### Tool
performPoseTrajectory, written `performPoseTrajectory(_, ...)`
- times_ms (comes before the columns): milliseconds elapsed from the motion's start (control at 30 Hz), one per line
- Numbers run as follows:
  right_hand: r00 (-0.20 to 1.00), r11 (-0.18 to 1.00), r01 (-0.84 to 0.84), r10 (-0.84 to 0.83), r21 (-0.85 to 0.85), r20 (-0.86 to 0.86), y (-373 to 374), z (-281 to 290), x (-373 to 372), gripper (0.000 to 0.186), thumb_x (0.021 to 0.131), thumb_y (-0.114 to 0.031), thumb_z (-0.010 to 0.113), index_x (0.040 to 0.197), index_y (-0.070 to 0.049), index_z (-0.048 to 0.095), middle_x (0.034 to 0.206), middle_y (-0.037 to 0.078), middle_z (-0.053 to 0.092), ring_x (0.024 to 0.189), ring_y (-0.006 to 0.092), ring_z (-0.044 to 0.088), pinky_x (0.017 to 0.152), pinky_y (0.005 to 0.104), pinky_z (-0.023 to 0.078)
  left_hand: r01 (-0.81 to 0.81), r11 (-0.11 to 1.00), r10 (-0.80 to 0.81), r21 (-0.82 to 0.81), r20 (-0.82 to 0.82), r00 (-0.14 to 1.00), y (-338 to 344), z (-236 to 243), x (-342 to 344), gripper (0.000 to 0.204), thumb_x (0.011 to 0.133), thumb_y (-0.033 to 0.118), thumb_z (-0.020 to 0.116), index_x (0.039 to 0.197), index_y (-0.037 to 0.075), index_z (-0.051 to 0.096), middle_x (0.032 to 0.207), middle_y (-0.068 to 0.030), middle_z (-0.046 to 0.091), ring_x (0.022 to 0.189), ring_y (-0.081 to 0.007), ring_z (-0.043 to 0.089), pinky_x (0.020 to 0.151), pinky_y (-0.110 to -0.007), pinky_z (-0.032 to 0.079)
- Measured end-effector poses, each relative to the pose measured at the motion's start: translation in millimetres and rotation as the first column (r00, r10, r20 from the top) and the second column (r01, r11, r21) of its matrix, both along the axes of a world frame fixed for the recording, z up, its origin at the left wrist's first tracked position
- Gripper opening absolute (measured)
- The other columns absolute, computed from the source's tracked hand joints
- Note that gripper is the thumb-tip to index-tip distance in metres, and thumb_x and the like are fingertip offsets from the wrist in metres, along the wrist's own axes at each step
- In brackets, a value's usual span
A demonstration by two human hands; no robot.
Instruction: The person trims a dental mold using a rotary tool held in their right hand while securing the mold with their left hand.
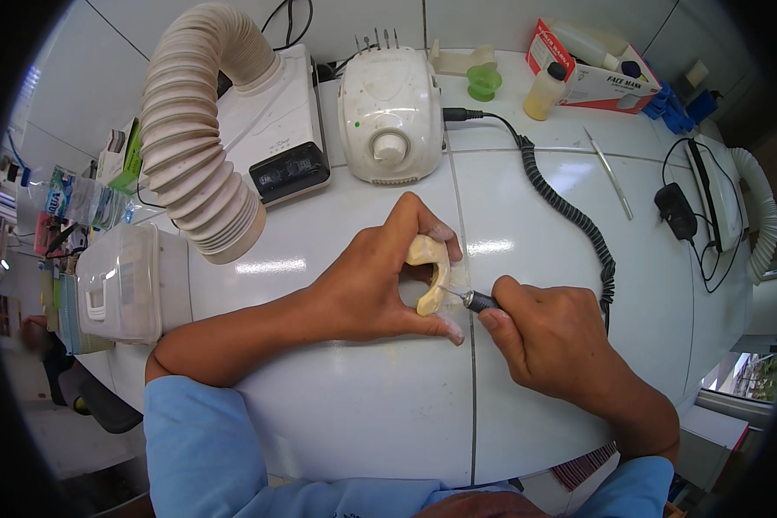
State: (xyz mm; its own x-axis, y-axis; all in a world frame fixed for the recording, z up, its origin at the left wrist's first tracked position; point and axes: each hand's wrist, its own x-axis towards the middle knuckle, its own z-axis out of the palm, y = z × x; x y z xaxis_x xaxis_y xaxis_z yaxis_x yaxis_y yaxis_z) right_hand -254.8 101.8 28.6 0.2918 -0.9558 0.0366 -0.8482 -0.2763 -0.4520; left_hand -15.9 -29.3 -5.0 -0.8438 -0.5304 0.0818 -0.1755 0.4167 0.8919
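Between the thumb and fingers of my left hand [367,281] is a pale yellow, horseshoe-shaped dental cast [438,281], its curve turned to the right. White dust coats my left fingertips. My right hand [557,332] is closed around a rotary handpiece [481,301] with a dark grip and metal nose. Its thin bur points left and meets or nearly meets the outer side of the cast; contact is too small to tell. A black coiled cord [570,216] runs from the white micromotor control box [391,116] down behind my right hand.
A ribbed suction hose [190,129] hangs over the left side, beside a white dust-extractor unit [276,121]. A lidded plastic box [121,281] stands near my left elbow. Farther right lie a slim metal tool [609,174], a small bottle [545,93], a green cup [484,82] and a cardboard box [604,82].
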Motion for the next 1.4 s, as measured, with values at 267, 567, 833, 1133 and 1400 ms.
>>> performPoseTrajectory(267, 1.000, 1.000, -0.011, 0.011, -0.003, 0.004, -0.4, 1.3, -1.3, 0.030, 0.112, -0.030, 0.066, 0.093, -0.007, 0.060, 0.063, 0.009, 0.065, 0.050, 0.0326, 0.064, 0.050, 0.0441, 0.050, 0.012, 1.000, -0.012, 0.000, 0.020, 1.000, -0.1, 2.2, 0.3, 0.093, 0.074, 0.033, 0.109, 0.132, 0.010, 0.040, 0.132, -0.0157, 0.068, 0.128, -0.0258, 0.070, 0.110, -0.041, 0.061)
performPoseTrajectory(567, 1.000, 1.000, -0.001, 0.001, -0.017, 0.011, 0.3, -0.4, -0.6, 0.030, 0.111, -0.029, 0.067, 0.093, -0.007, 0.060, 0.063, 0.009, 0.064, 0.049, 0.0326, 0.063, 0.049, 0.0445, 0.049, 0.009, 1.000, -0.009, 0.029, 0.010, 1.000, -0.2, 2.4, -0.8, 0.092, 0.075, 0.032, 0.108, 0.132, 0.010, 0.039, 0.133, -0.0154, 0.067, 0.128, -0.0257, 0.070, 0.110, -0.041, 0.062)
performPoseTrajectory(833, 1.000, 1.000, 0.009, -0.009, -0.018, 0.018, 0.1, -1.2, 0.8, 0.029, 0.110, -0.030, 0.068, 0.093, -0.007, 0.060, 0.063, 0.009, 0.064, 0.049, 0.0327, 0.063, 0.050, 0.0446, 0.049, -0.004, 0.999, 0.004, 0.041, 0.010, 1.000, -0.4, 1.8, -0.2, 0.092, 0.074, 0.033, 0.108, 0.131, 0.010, 0.039, 0.133, -0.0150, 0.068, 0.128, -0.0254, 0.070, 0.111, -0.041, 0.061)
performPoseTrajectory(1133, 1.000, 1.000, 0.002, -0.002, -0.011, 0.010, 0.2, -1.4, 0.5, 0.030, 0.110, -0.030, 0.068, 0.092, -0.008, 0.060, 0.063, 0.009, 0.064, 0.048, 0.0321, 0.063, 0.050, 0.0445, 0.049, -0.010, 0.999, 0.010, 0.036, 0.006, 1.000, -0.7, 1.4, -0.1, 0.093, 0.074, 0.035, 0.109, 0.130, 0.011, 0.040, 0.130, -0.0147, 0.069, 0.128, -0.0261, 0.071, 0.111, -0.041, 0.060)
performPoseTrajectory(1400, 1.000, 1.000, -0.015, 0.015, -0.022, 0.022, 0.3, -2.2, -1.2, 0.028, 0.110, -0.030, 0.068, 0.094, -0.008, 0.061, 0.063, 0.009, 0.065, 0.049, 0.0321, 0.064, 0.050, 0.0441, 0.049, -0.014, 0.999, 0.013, 0.052, 0.005, 1.000, -0.2, 1.4, -0.9, 0.093, 0.074, 0.036, 0.109, 0.130, 0.011, 0.040, 0.130, -0.0145, 0.069, 0.127, -0.0256, 0.071, 0.110, -0.041, 0.060)
